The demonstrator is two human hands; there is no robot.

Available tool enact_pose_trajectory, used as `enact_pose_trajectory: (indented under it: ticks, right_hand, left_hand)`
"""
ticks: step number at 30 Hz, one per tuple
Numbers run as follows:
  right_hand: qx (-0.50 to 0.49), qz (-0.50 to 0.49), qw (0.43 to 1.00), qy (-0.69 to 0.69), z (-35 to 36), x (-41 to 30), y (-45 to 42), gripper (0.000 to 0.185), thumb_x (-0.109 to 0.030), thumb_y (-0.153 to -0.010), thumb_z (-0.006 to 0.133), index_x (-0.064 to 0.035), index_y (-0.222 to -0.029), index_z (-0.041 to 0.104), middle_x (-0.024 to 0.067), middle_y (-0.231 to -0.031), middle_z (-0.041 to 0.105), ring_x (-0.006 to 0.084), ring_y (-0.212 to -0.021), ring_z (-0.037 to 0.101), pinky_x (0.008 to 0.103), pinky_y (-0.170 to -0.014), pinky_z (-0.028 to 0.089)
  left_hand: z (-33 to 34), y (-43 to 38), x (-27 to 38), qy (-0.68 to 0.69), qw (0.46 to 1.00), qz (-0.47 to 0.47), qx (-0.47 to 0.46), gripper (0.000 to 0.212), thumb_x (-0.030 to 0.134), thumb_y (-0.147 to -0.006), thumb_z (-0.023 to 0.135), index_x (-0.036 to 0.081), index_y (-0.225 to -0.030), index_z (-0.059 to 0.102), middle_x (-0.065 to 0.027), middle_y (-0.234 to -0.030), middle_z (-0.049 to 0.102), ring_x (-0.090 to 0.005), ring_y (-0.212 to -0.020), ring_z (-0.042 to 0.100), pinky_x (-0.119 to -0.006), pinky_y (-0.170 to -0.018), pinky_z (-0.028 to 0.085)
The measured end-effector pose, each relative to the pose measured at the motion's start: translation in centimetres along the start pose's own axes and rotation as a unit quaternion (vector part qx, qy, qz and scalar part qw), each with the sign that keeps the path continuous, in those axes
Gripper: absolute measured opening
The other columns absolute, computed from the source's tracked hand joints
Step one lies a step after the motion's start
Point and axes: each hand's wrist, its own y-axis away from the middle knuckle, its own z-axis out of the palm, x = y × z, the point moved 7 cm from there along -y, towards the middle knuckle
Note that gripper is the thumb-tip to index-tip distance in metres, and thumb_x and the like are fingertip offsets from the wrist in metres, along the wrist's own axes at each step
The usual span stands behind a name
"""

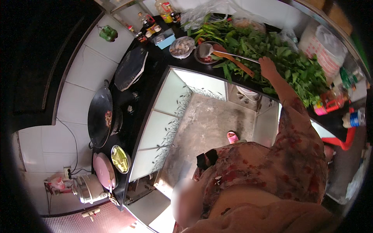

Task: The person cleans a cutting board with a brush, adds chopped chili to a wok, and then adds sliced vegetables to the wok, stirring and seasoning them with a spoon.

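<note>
At the upper right, my right hand [266,67] closes around the end of a long metal ladle's handle [237,55]. The ladle's head rests over a metal bowl [199,59] that holds chopped reddish food. A wooden spatula [239,65] lies across the same bowl, its handle pointing towards my hand. Beneath and around the hand spread leafy greens [279,58], with long green peppers [211,30] at their left end. A blurred patch covers the lower middle, so my left hand cannot be made out. On the left a black wok [100,116] holds some chopped food.
A plastic-covered bowl [182,47], a light blue box [166,40] and sauce bottles [148,23] stand in the counter's corner. A dark lid [131,70] is beyond the wok. Nearer are a yellow-green dish [119,159], a pink lid [104,170] and a metal pot [89,188].
</note>
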Motion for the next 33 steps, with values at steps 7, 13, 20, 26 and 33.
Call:
enact_pose_trajectory:
  ticks: [7, 13, 20, 26, 33]
  right_hand:
    - [-0.065, -0.048, 0.996, 0.03, 0.7, 0.4, -2.2, 0.037, -0.006, -0.084, 0.061, -0.0026, -0.12, 0.05, 0.0175, -0.111, 0.052, 0.0314, -0.104, 0.053, 0.0434, -0.089, 0.048]
    - [0.036, -0.085, 0.995, -0.036, -2.0, 0.3, -0.7, 0.04, -0.008, -0.086, 0.058, 0.0002, -0.123, 0.046, 0.0185, -0.113, 0.053, 0.0344, -0.102, 0.055, 0.0431, -0.086, 0.049]
    - [0.053, -0.082, 0.974, -0.205, -2.9, 2.2, 2.0, 0.04, -0.008, -0.088, 0.054, -0.001, -0.125, 0.044, 0.0178, -0.094, 0.059, 0.0316, -0.071, 0.059, 0.0452, -0.063, 0.049]
    - [-0.156, 0.035, 0.785, -0.599, -3.6, -0.6, 7.2, 0.038, -0.007, -0.085, 0.049, -0.0033, -0.123, 0.049, 0.0072, -0.066, 0.052, 0.014, -0.044, 0.045, 0.0299, -0.039, 0.035]
    - [-0.194, -0.061, 0.674, -0.71, -11.9, -13.1, 12.3, 0.048, -0.003, -0.078, 0.048, -0.0069, -0.127, 0.051, 0.0033, -0.068, 0.053, 0.009, -0.046, 0.045, 0.0226, -0.04, 0.036]
  left_hand:
    - [2.7, 2.4, 1.6, 0.008, 0.999, -0.026, 0.028, 0.017, 0.021, -0.08, 0.055, 0.008, -0.078, 0.065, -0.0095, -0.072, 0.059, -0.0241, -0.064, 0.061, -0.035, -0.053, 0.048]
    - [4.2, 2.2, 2.6, 0.01, 0.999, -0.025, 0.026, 0.018, 0.022, -0.08, 0.055, 0.008, -0.078, 0.065, -0.01, -0.073, 0.059, -0.0245, -0.065, 0.061, -0.035, -0.053, 0.048]
    - [4.8, -0.9, 3.2, 0.003, 1.0, -0.012, 0.007, 0.018, 0.023, -0.08, 0.055, 0.008, -0.079, 0.066, -0.0106, -0.073, 0.06, -0.0249, -0.066, 0.061, -0.035, -0.054, 0.048]
    - [4.2, -5.4, 2.7, -0.011, 1.0, 0.012, -0.016, 0.019, 0.023, -0.08, 0.055, 0.008, -0.079, 0.066, -0.011, -0.074, 0.06, -0.0253, -0.066, 0.062, -0.035, -0.055, 0.048]
    - [1.2, -10.7, 0.4, -0.007, 0.999, 0.051, -0.004, 0.019, 0.024, -0.08, 0.055, 0.009, -0.079, 0.067, -0.0116, -0.075, 0.061, -0.0257, -0.067, 0.062, -0.035, -0.056, 0.049]
